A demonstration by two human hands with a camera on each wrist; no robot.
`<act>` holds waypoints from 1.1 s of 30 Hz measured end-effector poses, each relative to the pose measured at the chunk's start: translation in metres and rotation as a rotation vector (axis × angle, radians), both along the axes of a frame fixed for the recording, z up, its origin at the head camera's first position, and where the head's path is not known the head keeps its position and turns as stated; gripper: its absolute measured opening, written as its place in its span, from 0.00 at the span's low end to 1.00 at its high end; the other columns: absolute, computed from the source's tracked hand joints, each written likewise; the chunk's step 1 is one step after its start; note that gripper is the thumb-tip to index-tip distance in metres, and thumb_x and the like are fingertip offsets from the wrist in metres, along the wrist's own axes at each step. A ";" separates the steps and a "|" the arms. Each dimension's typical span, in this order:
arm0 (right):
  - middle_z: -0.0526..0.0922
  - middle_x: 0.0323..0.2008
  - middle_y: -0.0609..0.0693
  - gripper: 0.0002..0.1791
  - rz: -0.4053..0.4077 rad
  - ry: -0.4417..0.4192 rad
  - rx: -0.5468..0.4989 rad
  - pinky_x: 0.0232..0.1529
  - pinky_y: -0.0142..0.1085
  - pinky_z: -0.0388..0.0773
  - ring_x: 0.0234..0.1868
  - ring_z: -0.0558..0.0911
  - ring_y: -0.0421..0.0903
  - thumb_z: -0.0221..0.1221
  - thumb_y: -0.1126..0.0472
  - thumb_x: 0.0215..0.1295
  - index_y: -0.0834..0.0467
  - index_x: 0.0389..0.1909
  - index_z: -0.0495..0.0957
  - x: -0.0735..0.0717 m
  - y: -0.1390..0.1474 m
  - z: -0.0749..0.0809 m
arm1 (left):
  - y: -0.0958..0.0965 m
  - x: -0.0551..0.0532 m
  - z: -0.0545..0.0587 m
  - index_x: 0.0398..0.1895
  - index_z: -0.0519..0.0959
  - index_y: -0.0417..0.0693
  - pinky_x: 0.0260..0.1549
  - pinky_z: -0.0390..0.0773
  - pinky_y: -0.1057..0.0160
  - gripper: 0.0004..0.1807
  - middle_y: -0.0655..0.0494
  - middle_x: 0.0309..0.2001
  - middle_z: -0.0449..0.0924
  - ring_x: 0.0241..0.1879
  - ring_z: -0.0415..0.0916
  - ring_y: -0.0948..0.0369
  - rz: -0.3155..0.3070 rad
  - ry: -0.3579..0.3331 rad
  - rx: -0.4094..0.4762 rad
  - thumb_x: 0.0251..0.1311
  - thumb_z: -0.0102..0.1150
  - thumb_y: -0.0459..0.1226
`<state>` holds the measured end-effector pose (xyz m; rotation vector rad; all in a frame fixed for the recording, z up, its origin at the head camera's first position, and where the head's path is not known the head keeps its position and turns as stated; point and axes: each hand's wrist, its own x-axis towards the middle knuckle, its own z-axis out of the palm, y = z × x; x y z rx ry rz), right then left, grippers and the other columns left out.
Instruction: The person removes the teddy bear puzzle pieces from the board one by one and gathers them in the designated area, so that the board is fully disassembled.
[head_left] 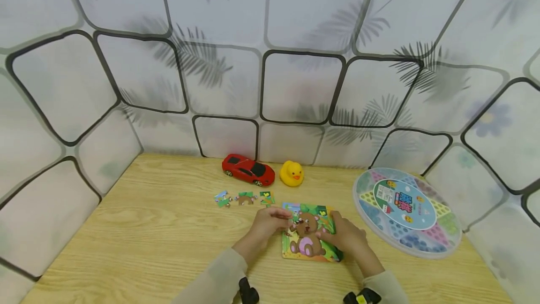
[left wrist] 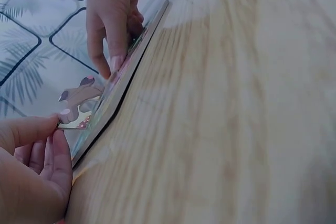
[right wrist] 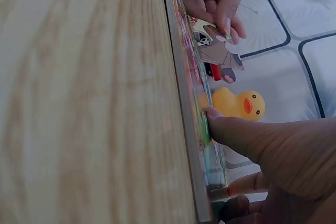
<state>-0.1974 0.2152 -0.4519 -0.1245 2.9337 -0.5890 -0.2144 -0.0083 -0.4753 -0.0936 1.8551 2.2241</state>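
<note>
Pale sleeves (head_left: pixel 211 278) lie nearest, left hand (head_left: pixel 266 225) pinching a puzzle piece (left wrist: pixel 82 99), right hand (head_left: pixel 351 237) gripping the bear puzzle (head_left: pixel 310 249).

Pale beige sleeves (head_left: pixel 213 277) are worn. Black wrist cameras (head_left: pixel 249 293) are worn too, the right bearing a yellow patch (head_left: pixel 361 299).

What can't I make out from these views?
Bear puzzle, head view: right edge, partly covered by the right hand.
Puzzle piece, left wrist view: gripped corner, covered by the left hand.
Red car, right wrist view: mostly behind piece and puzzle.
Game box label, head view: fine print, too small.
</note>
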 end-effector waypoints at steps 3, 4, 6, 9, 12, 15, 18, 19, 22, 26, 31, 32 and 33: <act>0.76 0.53 0.67 0.48 0.000 0.005 0.002 0.44 0.72 0.64 0.51 0.76 0.64 0.63 0.36 0.52 0.66 0.63 0.63 0.000 0.001 0.000 | 0.001 0.001 0.001 0.40 0.81 0.29 0.34 0.82 0.67 0.13 0.50 0.33 0.81 0.28 0.77 0.64 0.008 -0.016 0.013 0.48 0.64 0.22; 0.76 0.53 0.67 0.48 0.001 0.005 0.003 0.44 0.72 0.64 0.51 0.76 0.64 0.63 0.36 0.52 0.66 0.63 0.63 0.000 0.000 0.000 | 0.001 0.001 0.001 0.41 0.80 0.30 0.34 0.81 0.68 0.13 0.51 0.33 0.81 0.29 0.77 0.65 0.008 -0.025 0.019 0.48 0.64 0.22; 0.76 0.52 0.67 0.48 0.002 0.006 0.003 0.44 0.72 0.64 0.50 0.77 0.65 0.64 0.36 0.52 0.66 0.63 0.63 0.000 0.000 -0.001 | 0.000 0.001 0.000 0.42 0.80 0.30 0.35 0.81 0.68 0.14 0.52 0.34 0.81 0.30 0.78 0.65 0.001 -0.044 0.052 0.49 0.64 0.23; 0.76 0.52 0.67 0.47 0.004 0.006 0.000 0.44 0.72 0.63 0.50 0.77 0.65 0.64 0.37 0.53 0.67 0.63 0.63 0.000 0.000 -0.001 | -0.003 0.001 -0.001 0.45 0.79 0.29 0.37 0.81 0.68 0.15 0.54 0.35 0.82 0.32 0.79 0.64 -0.018 -0.074 0.118 0.51 0.63 0.22; 0.76 0.53 0.67 0.47 0.008 0.004 0.001 0.44 0.73 0.63 0.50 0.77 0.65 0.64 0.37 0.53 0.67 0.63 0.63 0.000 0.001 -0.001 | -0.005 0.001 -0.002 0.48 0.77 0.27 0.36 0.81 0.69 0.17 0.55 0.35 0.82 0.32 0.79 0.65 -0.042 -0.086 0.169 0.52 0.61 0.21; 0.76 0.53 0.67 0.47 0.011 0.002 0.002 0.45 0.73 0.63 0.50 0.77 0.64 0.63 0.36 0.53 0.67 0.63 0.63 -0.001 0.001 -0.001 | -0.008 0.001 -0.003 0.50 0.75 0.25 0.37 0.81 0.69 0.19 0.56 0.35 0.82 0.32 0.79 0.65 -0.061 -0.090 0.197 0.53 0.59 0.21; 0.76 0.53 0.68 0.48 0.012 -0.002 -0.002 0.45 0.73 0.62 0.50 0.77 0.65 0.63 0.36 0.53 0.67 0.63 0.63 -0.001 0.001 -0.001 | -0.011 0.003 -0.004 0.50 0.75 0.26 0.37 0.81 0.69 0.18 0.55 0.35 0.83 0.32 0.80 0.65 -0.064 -0.097 0.206 0.53 0.59 0.21; 0.76 0.53 0.68 0.48 0.012 -0.004 -0.004 0.45 0.74 0.62 0.51 0.77 0.65 0.63 0.36 0.53 0.68 0.63 0.63 -0.001 0.001 -0.001 | -0.013 0.003 -0.004 0.50 0.76 0.26 0.37 0.81 0.68 0.18 0.55 0.35 0.83 0.32 0.80 0.64 -0.064 -0.102 0.202 0.53 0.59 0.21; 0.76 0.53 0.68 0.48 0.011 -0.008 -0.005 0.45 0.74 0.62 0.51 0.76 0.65 0.63 0.36 0.53 0.68 0.63 0.63 -0.001 0.000 -0.001 | -0.021 0.005 -0.006 0.48 0.77 0.27 0.36 0.82 0.68 0.16 0.54 0.34 0.83 0.31 0.80 0.64 -0.067 -0.104 0.190 0.53 0.60 0.21; 0.76 0.53 0.68 0.48 0.006 -0.012 -0.005 0.45 0.73 0.63 0.50 0.76 0.65 0.63 0.36 0.53 0.68 0.63 0.63 -0.001 0.000 0.000 | -0.036 0.007 -0.005 0.46 0.78 0.28 0.37 0.82 0.68 0.15 0.53 0.34 0.83 0.32 0.81 0.64 -0.078 -0.084 0.161 0.53 0.61 0.22; 0.75 0.54 0.68 0.47 0.007 -0.017 -0.010 0.45 0.72 0.63 0.51 0.76 0.66 0.63 0.36 0.54 0.67 0.63 0.63 -0.002 0.001 -0.001 | -0.057 0.010 -0.002 0.49 0.78 0.28 0.38 0.82 0.68 0.16 0.53 0.37 0.83 0.34 0.81 0.63 -0.091 -0.075 0.145 0.55 0.61 0.24; 0.75 0.54 0.69 0.47 0.008 -0.018 -0.011 0.45 0.73 0.62 0.51 0.76 0.66 0.63 0.37 0.54 0.67 0.63 0.63 -0.002 0.001 -0.001 | -0.061 0.010 -0.002 0.49 0.77 0.28 0.38 0.82 0.68 0.17 0.53 0.37 0.83 0.34 0.82 0.62 -0.090 -0.077 0.141 0.55 0.61 0.24; 0.75 0.54 0.68 0.47 0.009 -0.019 -0.012 0.45 0.73 0.62 0.51 0.76 0.66 0.63 0.36 0.54 0.67 0.63 0.63 -0.002 0.001 -0.002 | -0.065 0.010 -0.003 0.50 0.76 0.27 0.38 0.82 0.68 0.18 0.52 0.38 0.83 0.35 0.82 0.62 -0.090 -0.076 0.138 0.55 0.61 0.24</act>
